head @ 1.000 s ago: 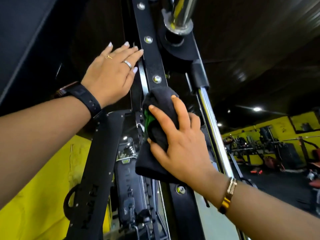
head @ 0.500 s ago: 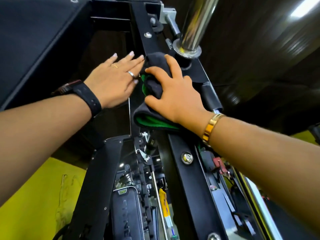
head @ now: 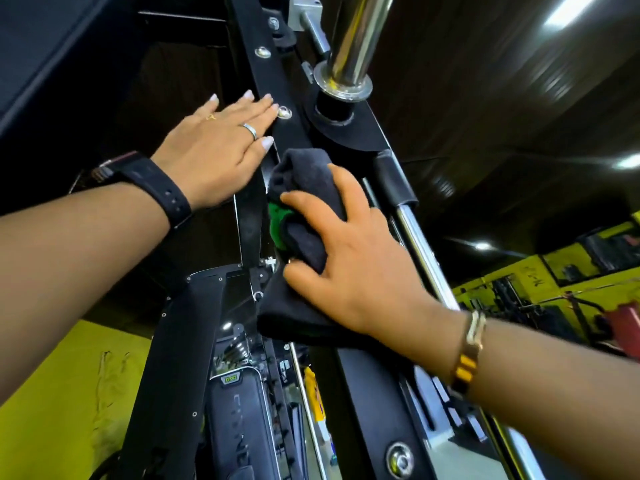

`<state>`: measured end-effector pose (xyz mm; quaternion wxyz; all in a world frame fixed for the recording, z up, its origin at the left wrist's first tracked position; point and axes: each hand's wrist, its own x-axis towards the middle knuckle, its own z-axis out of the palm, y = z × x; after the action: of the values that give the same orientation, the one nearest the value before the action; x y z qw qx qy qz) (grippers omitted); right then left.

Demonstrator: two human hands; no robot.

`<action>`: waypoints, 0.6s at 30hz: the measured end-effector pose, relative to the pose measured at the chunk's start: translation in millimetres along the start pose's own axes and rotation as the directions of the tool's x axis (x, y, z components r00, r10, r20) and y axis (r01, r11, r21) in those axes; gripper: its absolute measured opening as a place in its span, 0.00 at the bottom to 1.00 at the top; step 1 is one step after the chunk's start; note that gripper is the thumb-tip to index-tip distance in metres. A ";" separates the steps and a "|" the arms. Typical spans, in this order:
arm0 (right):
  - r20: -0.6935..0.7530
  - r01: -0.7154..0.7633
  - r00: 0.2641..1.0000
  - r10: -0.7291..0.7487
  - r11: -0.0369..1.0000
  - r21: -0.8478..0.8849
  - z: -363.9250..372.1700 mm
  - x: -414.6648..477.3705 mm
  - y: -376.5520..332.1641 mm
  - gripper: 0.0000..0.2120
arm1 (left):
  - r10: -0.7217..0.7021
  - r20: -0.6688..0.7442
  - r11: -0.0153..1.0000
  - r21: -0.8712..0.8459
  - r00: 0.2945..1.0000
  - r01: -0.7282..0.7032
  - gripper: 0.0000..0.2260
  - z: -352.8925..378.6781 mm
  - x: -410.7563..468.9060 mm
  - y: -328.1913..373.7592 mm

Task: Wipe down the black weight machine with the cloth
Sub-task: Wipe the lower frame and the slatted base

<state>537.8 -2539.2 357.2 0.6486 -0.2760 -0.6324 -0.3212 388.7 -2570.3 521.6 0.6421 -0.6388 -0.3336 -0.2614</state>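
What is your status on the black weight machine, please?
Left hand flat against black steel upright. Right hand grips bunched dark grey cloth against it. Thin chrome rod alongside, not blocking.

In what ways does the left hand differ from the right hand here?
The left hand lies flat and empty on the machine; the right hand grips a cloth. The left wears a ring and black watch; the right wears a gold bracelet. Both are raised to the machine.

Dim gym; ceiling lights (head: 568, 10) streaked by motion blur, glare on chrome post (head: 356, 36), wide-angle edge distortion.
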 end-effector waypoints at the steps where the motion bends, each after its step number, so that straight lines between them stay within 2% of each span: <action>1: 0.010 0.007 1.000 -0.006 1.000 -0.008 -1.7 12.7 2.2 0.32 | -0.007 -0.002 1.000 -0.006 1.000 0.007 0.23 0.8 0.5 1.2; 4: 0.032 -0.037 0.999 0.038 0.999 -0.029 -4.9 49.0 0.2 0.31 | -0.045 0.001 0.997 -0.067 0.999 0.045 0.22 2.0 0.1 4.3; 7: -0.013 -0.080 0.997 0.080 0.996 -0.045 -2.2 46.9 -3.7 0.31 | -0.092 -0.007 0.987 -0.136 0.996 0.091 0.21 -3.9 3.1 8.1; 12: -0.050 -0.133 0.990 0.129 0.988 -0.082 0.8 -24.4 -15.9 0.33 | -0.135 -0.003 0.985 -0.107 0.991 0.134 0.21 -10.1 10.0 27.6; 18: 0.053 -0.163 0.985 0.166 0.985 -0.052 -10.8 -109.4 -24.6 0.38 | -0.177 0.128 0.984 -0.002 0.976 0.179 0.25 2.4 18.7 72.6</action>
<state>526.6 -2555.9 246.3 0.6478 -0.3516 -0.6181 -0.2733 455.8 -2562.8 488.8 0.5894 -0.6260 -0.4279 -0.2787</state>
